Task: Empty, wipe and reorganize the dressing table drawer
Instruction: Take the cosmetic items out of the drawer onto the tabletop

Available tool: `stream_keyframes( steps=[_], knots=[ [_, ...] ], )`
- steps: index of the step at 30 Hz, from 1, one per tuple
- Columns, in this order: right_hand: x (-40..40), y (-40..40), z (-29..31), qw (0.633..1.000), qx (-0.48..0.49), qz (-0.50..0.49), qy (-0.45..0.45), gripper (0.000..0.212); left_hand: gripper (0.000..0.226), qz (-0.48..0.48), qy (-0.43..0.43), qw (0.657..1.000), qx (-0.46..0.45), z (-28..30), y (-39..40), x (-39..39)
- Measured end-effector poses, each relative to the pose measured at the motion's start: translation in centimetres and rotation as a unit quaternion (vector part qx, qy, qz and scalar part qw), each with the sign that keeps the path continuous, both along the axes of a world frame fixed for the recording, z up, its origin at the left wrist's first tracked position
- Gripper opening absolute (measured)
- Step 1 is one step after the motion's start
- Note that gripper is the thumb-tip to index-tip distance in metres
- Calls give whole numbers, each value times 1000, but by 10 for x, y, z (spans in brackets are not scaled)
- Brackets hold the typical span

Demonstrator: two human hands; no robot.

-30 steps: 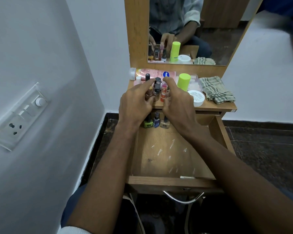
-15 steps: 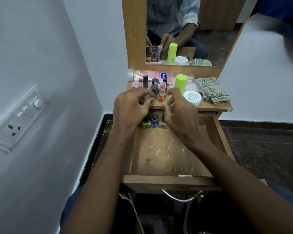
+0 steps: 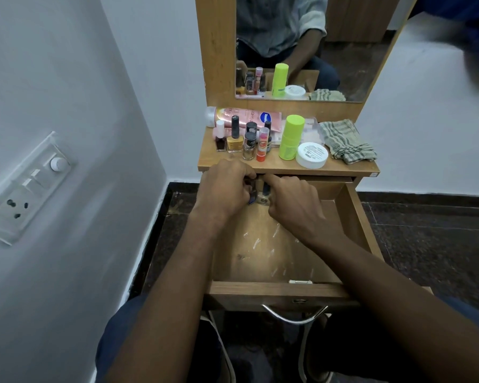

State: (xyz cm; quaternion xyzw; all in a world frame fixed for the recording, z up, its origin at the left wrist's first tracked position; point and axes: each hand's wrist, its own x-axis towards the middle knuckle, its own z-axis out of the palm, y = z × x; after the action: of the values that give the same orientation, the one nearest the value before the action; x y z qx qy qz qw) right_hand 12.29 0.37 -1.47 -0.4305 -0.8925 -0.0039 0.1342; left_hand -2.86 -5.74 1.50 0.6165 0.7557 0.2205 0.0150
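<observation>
I have both hands down at the back of the open drawer (image 3: 351, 217), just under the tabletop's (image 3: 285, 167) front edge. My left hand (image 3: 224, 189) has its fingers curled round a small dark nail polish bottle (image 3: 251, 199), which peeks out tilted below the knuckles. My right hand (image 3: 293, 203) is curled too, thumb and forefinger reaching toward a second small bottle (image 3: 263, 196) standing between the two hands; whether they actually pinch it I cannot tell, since the fingertips hide the cap. Behind my fingers, up on the tabletop, stands a cluster of nail polish bottles (image 3: 242, 139), with a pink lotion bottle (image 3: 244, 117) lying on its side beyond them. To the right of my fingers stand a lime green stick (image 3: 289, 138), a white jar (image 3: 312, 155) and a folded checked cloth (image 3: 344, 140). Nearer me than my fingers, the drawer floor shows pale scuffs.
</observation>
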Motion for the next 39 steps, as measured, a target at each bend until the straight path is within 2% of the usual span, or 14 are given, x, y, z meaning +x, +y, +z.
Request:
stream_keyframes(
  steps=[2,7,12,16,24,33,39],
  knots=[
    [-1,0,-2,1000,-6,7,3,39,34,13,14,1000,9,1,-1,0],
    [-3,2,-6,999,-23,19,15,17,27,29,45,998,-28,1,1,7],
    [-3,6,-6,993,-91,8,72,15,29,29,42,998,-30,-4,4,9],
    [-5,8,-5,990,-114,-6,85,13,21,33,35,999,-4,-7,7,11],
    [-3,7,-4,984,-152,-14,96,15,19,17,-6,1000,-10,-13,9,11],
    [0,-1,4,979,-172,-17,106,32,21,-43,-92,995,3,-16,6,1],
    [4,-7,20,979,-134,-17,156,32,19,-80,-207,974,36,6,-6,-23]
  ],
)
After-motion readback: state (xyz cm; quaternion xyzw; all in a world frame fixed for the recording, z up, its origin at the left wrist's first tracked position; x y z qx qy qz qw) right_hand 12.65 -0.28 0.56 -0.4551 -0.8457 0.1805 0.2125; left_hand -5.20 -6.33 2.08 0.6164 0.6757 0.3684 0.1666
